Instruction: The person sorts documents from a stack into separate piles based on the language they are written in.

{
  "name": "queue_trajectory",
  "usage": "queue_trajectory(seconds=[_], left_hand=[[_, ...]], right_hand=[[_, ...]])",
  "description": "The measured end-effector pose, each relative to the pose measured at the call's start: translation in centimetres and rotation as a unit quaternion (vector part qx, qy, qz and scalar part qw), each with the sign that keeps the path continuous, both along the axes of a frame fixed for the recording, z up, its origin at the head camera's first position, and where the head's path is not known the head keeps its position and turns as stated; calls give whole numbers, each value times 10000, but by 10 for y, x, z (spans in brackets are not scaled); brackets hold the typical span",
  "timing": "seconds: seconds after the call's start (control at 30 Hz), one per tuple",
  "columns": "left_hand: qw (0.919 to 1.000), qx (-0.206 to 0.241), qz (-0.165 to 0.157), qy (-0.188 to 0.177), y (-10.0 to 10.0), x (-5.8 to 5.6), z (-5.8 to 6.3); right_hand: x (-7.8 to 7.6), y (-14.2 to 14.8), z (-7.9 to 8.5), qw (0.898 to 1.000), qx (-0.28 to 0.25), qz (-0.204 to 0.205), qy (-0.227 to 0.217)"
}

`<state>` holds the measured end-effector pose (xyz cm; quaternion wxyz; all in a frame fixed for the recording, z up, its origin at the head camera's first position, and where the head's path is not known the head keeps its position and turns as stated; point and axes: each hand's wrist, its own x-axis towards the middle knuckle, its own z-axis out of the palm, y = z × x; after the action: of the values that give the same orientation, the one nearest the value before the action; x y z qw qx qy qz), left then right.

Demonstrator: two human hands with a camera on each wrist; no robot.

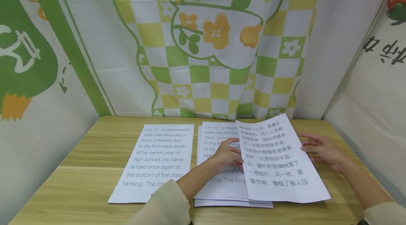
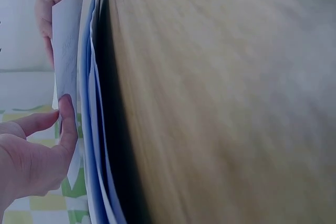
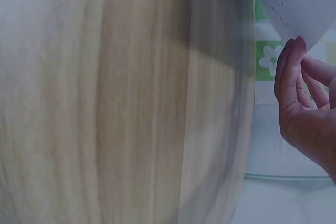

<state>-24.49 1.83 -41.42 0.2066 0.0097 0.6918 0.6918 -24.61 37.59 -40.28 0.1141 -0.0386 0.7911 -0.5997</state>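
A white sheet of paper [image 1: 276, 161] printed with Chinese characters is held up, tilted, over the right part of a paper stack. My left hand [image 1: 227, 154] pinches its left edge between thumb and fingers, as the left wrist view shows on the sheet [image 2: 67, 51]. At the opposite edge my right hand [image 1: 323, 151] pinches the sheet; in the right wrist view the fingertips of the right hand [image 3: 307, 93] meet at the paper's edge [image 3: 299, 9]. Beneath lies the stack of sheets [image 1: 219, 191] with English text, partly hidden by the raised sheet and my left forearm.
Left of the stack, another sheet with English text [image 1: 158, 154] lies flat on the wooden table [image 1: 79, 172], its lower right corner hidden by my sleeve. A checked, flowered curtain [image 1: 219, 87] hangs behind the table's back edge. Printed cloth walls [image 1: 374, 94] stand at both sides.
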Motion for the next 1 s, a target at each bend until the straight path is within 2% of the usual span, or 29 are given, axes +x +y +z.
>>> queue_trajectory(seconds=[0.3,0.43,0.63,0.77,1.0], left_hand=[[9997,110,-199,-72,22,-1,-2],[9990,213,-324,-207,30,-1,-2],[9987,160,-339,-340,39,0,-1],[9977,147,-477,-453,45,2,0],[9963,218,-633,-536,58,4,3]], right_hand=[[0,19,2,9999,-60,104,65],[-1,27,2,9994,-122,245,227],[-2,38,2,9986,-51,347,405],[-2,46,2,9993,90,238,278],[0,55,1,9990,357,-196,205]])
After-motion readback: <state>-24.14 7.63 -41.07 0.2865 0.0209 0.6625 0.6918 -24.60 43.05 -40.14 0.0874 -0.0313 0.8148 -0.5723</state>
